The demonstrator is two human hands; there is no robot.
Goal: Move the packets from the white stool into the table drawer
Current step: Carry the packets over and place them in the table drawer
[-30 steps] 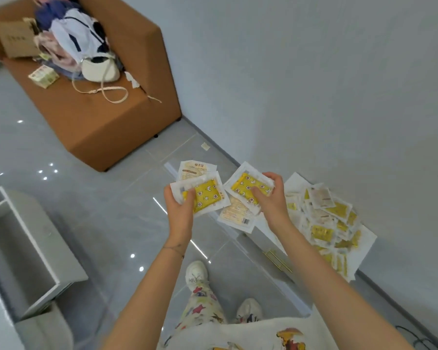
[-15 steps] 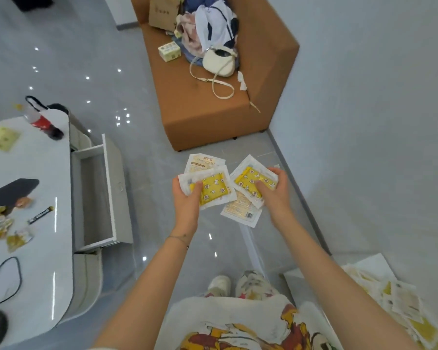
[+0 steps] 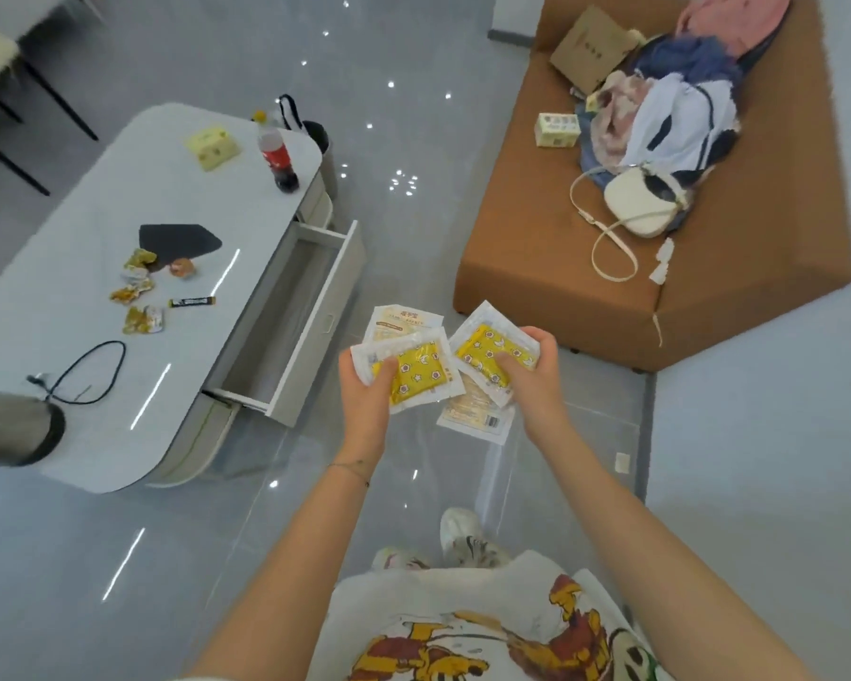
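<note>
At the far left a steel kettle (image 3: 16, 427) stands on the edge of the white table (image 3: 70, 267), with a black cable (image 3: 89, 371) looped just beside it. Further along the top lie yellow snack wrappers (image 3: 136, 292), a black mat (image 3: 178, 240) and a black sachet (image 3: 192, 302) whose print is too small to read. At the far end sit a yellow tissue pack (image 3: 214, 147) and a cola bottle (image 3: 278, 157). The bottle's label is red, and its lettering is blurred.

The drawer (image 3: 291, 317) is pulled out of the table's side, open towards the person.

The left hand (image 3: 364, 400) grips two packets (image 3: 413, 376) in the air, just right of the drawer front and above the floor. Its thumb is pressed on the front one and its fingers are curled beneath. The front packet is clear with a yellow, star-patterned pad. The one behind it shows a pale printed face with a line of characters too blurred to read.

The right hand (image 3: 531, 380) clasps another pair (image 3: 492, 356), fingers folded over the top. This pair has the same yellow starred packet above a pale one with small dark marks in its lower corner that cannot be read. The two bundles nearly touch.

To the right, a brown sofa (image 3: 561, 267) carries a small printed box (image 3: 556, 130), a brown paper bag (image 3: 593, 49) with faint unreadable writing, a heap of clothes (image 3: 679, 110) and a white handbag (image 3: 634, 201).

At the bottom are white shoes (image 3: 463, 533) and a cartoon-print shirt (image 3: 463, 631).
</note>
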